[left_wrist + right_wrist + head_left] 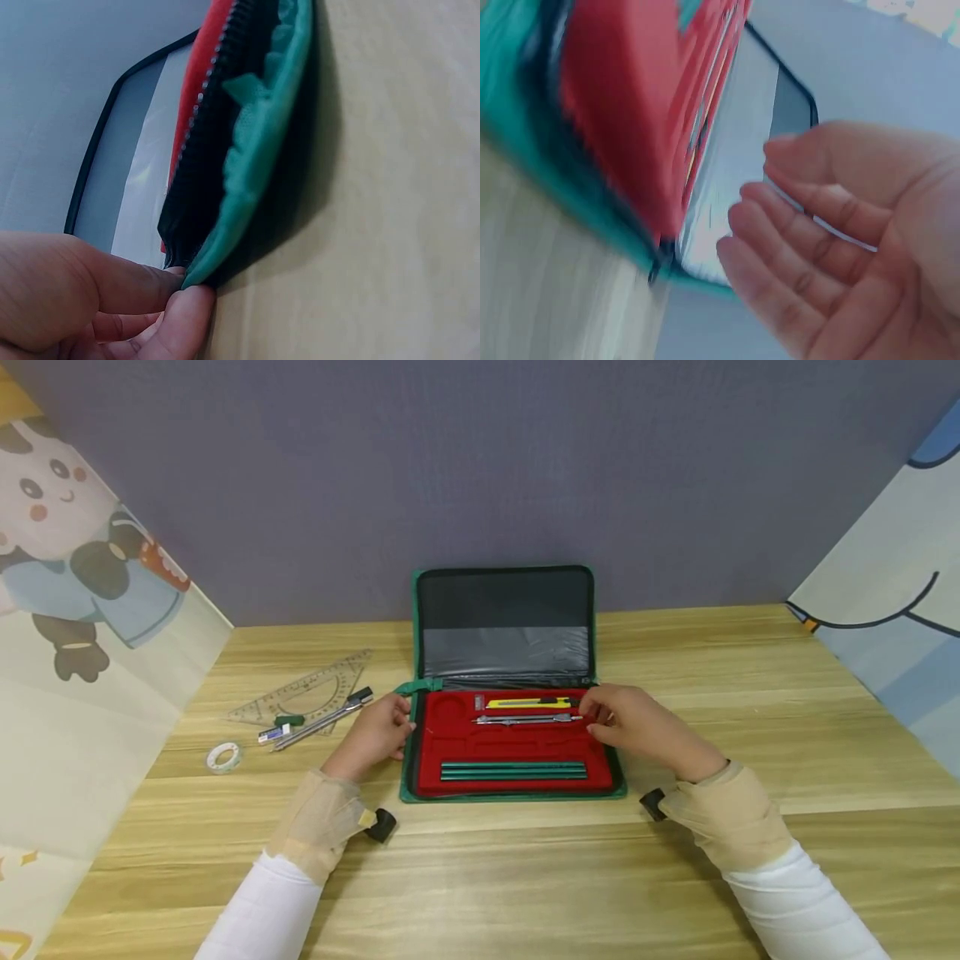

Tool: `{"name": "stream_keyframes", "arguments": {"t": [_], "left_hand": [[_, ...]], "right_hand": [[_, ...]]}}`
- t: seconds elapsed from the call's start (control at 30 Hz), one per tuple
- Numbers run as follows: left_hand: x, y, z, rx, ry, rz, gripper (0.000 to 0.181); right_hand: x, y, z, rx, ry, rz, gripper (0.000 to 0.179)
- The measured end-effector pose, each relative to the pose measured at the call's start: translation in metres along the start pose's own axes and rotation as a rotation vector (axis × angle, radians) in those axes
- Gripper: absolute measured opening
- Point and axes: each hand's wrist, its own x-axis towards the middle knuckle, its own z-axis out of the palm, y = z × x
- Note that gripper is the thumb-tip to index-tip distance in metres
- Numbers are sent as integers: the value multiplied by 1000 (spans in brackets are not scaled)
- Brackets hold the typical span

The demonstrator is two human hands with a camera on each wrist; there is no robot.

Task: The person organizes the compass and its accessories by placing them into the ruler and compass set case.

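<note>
An unzipped green case (513,797) lies with its lid raised against the wall. Its red tray (450,743) carries a yellow utility knife (517,702), a silver compass (517,720), a small clear box (479,702) and several dark green pencils (513,771). At the case's left side, my left hand (378,731) pinches the green zipped edge (259,161) between thumb and finger. My right hand (626,718) hovers over the tray's upper right, by the knife's end. In the right wrist view its loosely bent fingers (757,281) hold nothing.
Left of the case, a clear triangular ruler (300,689) lies beneath a second metal compass (322,722). Around them are an eraser (274,733), a small dark green piece (289,720) and a white tape roll (223,757). A grey wall (495,468) rises behind the table.
</note>
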Motion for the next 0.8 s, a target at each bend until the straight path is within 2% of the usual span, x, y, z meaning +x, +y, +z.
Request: {"name": "stream_keyframes", "arguments": {"t": [0.13, 0.4, 0.67, 0.8], "left_hand": [[0, -1, 0, 2, 3, 6, 18], [0, -1, 0, 4, 1, 8, 19], [0, -1, 0, 0, -11, 0, 19], [0, -1, -1, -7, -11, 6, 18]], "right_hand": [[-7, 17, -13, -45, 62, 82, 13], [-21, 53, -29, -61, 89, 258, 11], [-23, 78, -29, -62, 58, 344, 14], [-23, 85, -27, -28, 42, 370, 13]]}}
